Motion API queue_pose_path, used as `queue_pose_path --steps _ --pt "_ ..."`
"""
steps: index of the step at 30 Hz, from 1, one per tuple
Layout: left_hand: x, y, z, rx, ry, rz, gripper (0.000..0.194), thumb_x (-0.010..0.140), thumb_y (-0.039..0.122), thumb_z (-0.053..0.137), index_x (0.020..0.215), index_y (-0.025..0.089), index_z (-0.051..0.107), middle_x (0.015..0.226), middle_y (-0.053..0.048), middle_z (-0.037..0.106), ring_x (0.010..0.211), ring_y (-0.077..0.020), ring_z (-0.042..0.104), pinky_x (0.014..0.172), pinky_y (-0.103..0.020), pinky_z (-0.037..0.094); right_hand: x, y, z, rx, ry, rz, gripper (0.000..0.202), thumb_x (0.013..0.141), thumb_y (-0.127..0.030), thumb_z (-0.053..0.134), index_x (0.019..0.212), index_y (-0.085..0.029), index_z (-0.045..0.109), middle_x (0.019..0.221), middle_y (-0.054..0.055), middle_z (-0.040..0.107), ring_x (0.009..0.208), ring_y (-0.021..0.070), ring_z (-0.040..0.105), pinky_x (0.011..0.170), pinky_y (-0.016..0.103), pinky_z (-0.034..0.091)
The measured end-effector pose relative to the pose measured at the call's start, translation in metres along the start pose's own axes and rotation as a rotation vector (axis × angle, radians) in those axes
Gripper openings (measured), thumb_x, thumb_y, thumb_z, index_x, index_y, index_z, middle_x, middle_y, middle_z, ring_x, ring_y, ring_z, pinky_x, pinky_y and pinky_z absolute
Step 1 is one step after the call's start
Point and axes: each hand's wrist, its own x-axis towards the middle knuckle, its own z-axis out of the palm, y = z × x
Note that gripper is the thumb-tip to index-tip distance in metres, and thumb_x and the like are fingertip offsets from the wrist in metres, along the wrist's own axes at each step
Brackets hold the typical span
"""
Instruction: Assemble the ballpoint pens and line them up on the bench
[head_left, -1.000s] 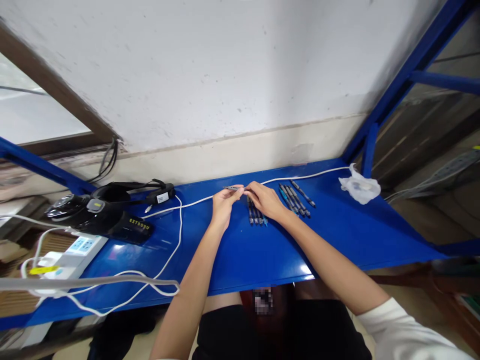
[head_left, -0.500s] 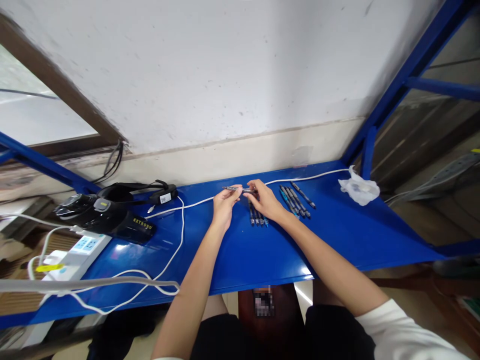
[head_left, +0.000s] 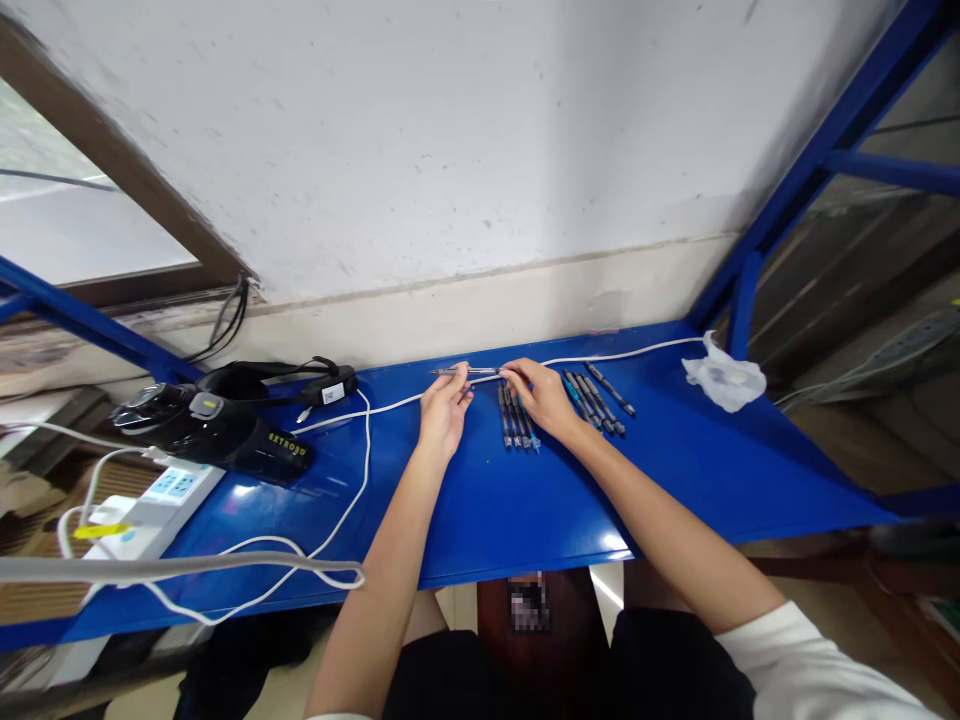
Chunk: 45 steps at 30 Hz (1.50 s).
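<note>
Left grip clamps a pen; right grip, now farther from it, pinches the end, perhaps separating parts. More pens lie near the right grip.

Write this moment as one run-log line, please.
left hand: holds pen | right hand: at pen's other end | row of pens: on blue table

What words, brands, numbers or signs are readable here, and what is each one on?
"EXTROBO" (last letter uncertain): on the black bottle.
White label on the black box: print too small to read.
Pens: any print too small.
Pixelated patch: unreadable.
</note>
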Motion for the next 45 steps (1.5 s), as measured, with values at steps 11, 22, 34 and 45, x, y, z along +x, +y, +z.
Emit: queue_pose_path --steps 11,22,34,45 --pt "0.0004 0.0017 -0.0005 -0.011 -0.027 -0.006 0.033 0.071 0.031 0.099 0.099 0.020 0.084 0.100 -0.004 0.077 0.080 -0.0103 0.063 0.076 -0.026 0.047 -0.0010 -0.0058 -0.0022 -0.024 -0.029 0.001 0.026 0.111 -0.043 0.056 0.109 -0.022 0.070 0.093 0.006 0.073 0.081 0.0208 0.067 0.079 0.034 0.053" --pt "-0.0001 -0.0006 0.0004 0.001 -0.041 -0.009 0.032 0.073 0.032 0.098 0.099 0.020 0.083 0.100 -0.004 0.076 0.079 -0.0100 0.062 0.075 -0.025 0.045 0.0008 -0.0066 -0.0046 -0.028 -0.046 -0.045 0.032 0.113 -0.044 0.050 0.103 -0.022 0.071 0.093 0.007 0.071 0.085 0.0217 0.065 0.084 0.036 0.052" --pt "-0.0022 0.0023 0.0015 -0.002 -0.036 0.004 0.032 0.074 0.032 0.097 0.099 0.020 0.083 0.096 -0.004 0.075 0.079 -0.0107 0.061 0.076 -0.026 0.045 -0.0006 -0.0075 -0.0035 -0.024 -0.067 -0.062 0.027 0.112 -0.044 0.054 0.110 -0.023 0.070 0.098 0.007 0.069 0.087 0.0220 0.064 0.084 0.035 0.052" --pt "-0.0019 0.0000 0.0022 0.014 -0.043 0.006 0.033 0.073 0.033 0.097 0.100 0.021 0.082 0.096 -0.004 0.075 0.079 -0.0110 0.062 0.075 -0.026 0.045 -0.0008 -0.0080 -0.0048 -0.026 -0.067 -0.059 0.026 0.112 -0.044 0.054 0.110 -0.023 0.070 0.099 0.007 0.069 0.087 0.0220 0.064 0.083 0.035 0.051"
